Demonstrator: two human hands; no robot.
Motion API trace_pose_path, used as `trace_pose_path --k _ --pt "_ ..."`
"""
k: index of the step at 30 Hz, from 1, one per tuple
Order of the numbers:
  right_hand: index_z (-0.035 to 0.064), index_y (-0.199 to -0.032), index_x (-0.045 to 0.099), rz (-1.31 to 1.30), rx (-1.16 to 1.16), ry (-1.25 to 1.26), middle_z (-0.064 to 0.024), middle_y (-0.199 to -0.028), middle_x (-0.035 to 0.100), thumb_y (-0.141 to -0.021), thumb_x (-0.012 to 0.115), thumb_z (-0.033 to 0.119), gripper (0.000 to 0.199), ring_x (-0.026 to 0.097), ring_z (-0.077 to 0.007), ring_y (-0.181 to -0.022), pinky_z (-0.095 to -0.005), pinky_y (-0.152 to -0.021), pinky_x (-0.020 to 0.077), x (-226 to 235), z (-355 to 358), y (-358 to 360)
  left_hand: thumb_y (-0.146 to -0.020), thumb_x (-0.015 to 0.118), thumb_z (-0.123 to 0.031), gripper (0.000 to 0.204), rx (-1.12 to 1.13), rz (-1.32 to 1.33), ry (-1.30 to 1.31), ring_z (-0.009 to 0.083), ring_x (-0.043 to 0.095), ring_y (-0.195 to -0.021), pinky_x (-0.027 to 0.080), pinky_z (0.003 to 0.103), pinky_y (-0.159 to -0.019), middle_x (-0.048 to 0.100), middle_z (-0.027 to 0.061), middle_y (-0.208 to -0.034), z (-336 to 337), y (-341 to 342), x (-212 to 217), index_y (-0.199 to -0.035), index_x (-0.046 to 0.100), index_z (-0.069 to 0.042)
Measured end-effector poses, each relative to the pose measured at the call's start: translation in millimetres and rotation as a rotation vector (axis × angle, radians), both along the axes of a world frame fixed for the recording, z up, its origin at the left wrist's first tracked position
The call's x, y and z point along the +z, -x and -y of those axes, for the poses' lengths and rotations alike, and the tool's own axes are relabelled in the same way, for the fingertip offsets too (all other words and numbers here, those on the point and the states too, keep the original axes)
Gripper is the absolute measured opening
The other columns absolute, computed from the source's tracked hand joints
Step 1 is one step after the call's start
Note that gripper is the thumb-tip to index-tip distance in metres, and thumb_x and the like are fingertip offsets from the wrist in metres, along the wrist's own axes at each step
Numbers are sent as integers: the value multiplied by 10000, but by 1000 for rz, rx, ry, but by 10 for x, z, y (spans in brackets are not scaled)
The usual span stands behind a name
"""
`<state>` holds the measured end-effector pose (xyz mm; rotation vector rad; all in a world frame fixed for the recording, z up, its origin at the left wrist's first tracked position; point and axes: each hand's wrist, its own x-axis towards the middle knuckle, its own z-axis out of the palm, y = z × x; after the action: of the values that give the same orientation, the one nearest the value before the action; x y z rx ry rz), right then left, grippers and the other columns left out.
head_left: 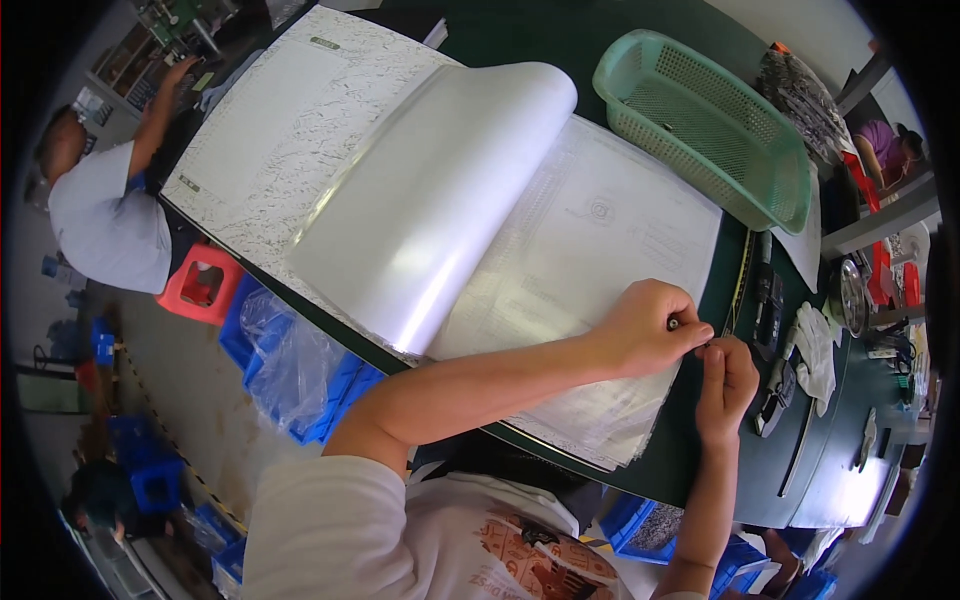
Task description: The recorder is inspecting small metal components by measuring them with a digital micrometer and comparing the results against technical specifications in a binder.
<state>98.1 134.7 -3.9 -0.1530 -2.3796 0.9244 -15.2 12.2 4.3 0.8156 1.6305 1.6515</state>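
The left hand (pixel 645 328) curls around one dark pen-like tool (pixel 673 323), at three o'clock from centre; at its four o'clock the right hand (pixel 727 385) pinches, perhaps for fine control, on what I cannot tell. One binder (pixel 250 150), at ten, has one sheet (pixel 450 190) curled back, seemingly baring pages; one green basket (pixel 684 160) sits at twelve.

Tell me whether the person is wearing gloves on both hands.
No: the left hand and right hand show bare skin, and a white glove lies on the tabletop.
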Motion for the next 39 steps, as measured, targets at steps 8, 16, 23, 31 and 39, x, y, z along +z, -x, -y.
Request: trace_pose_path --k 8,16,23,31,39 --pt "22 -670 502 13 -65 -49 -78 -615 510 -774 486 48 108 449 -224 -581 -301 -546 351 41 12 -22 -739 615 -136 175 -51 -2 -46 46 412 -508 335 209 -451 527 17 -568 -6 -1 8 -660 568 13" --pt "31 -687 513 -51 -90 43 -52 -574 449 -713 565 45 60 415 -204 -549 -290 -522 337 137 57 19 -756 611 -156 189 -32 51 -21 29 398 -502 321 197 -438 528 4 -572 -21 13 4 -660 573 2" --pt "46 -686 516 -81 -27 -127 -43 -570 462 -688 581 36 65 410 -202 -519 -305 -500 321 93 -5 15 -735 609 -156 196 -45 88 10 59 441 -505 360 222 -459 528 27 -551 7 5 39 -655 575 20" --pt "56 -698 525 -183 -12 -207 -34 -541 458 -655 606 40 93 408 -197 -454 -302 -473 322 136 -35 -5 -761 590 -59 63 -127 -22 -151 32 430 -585 326 171 -496 522 5 -683 28 8 26 -731 575 -5" --pt "57 -693 519 -160 0 -185 -37 -525 455 -668 590 47 76 424 -210 -446 -303 -455 325 171 -35 0 -769 609 -117 125 -101 162 -138 21 391 -561 317 180 -479 506 -18 -637 10 -30 4 -731 572 -4"
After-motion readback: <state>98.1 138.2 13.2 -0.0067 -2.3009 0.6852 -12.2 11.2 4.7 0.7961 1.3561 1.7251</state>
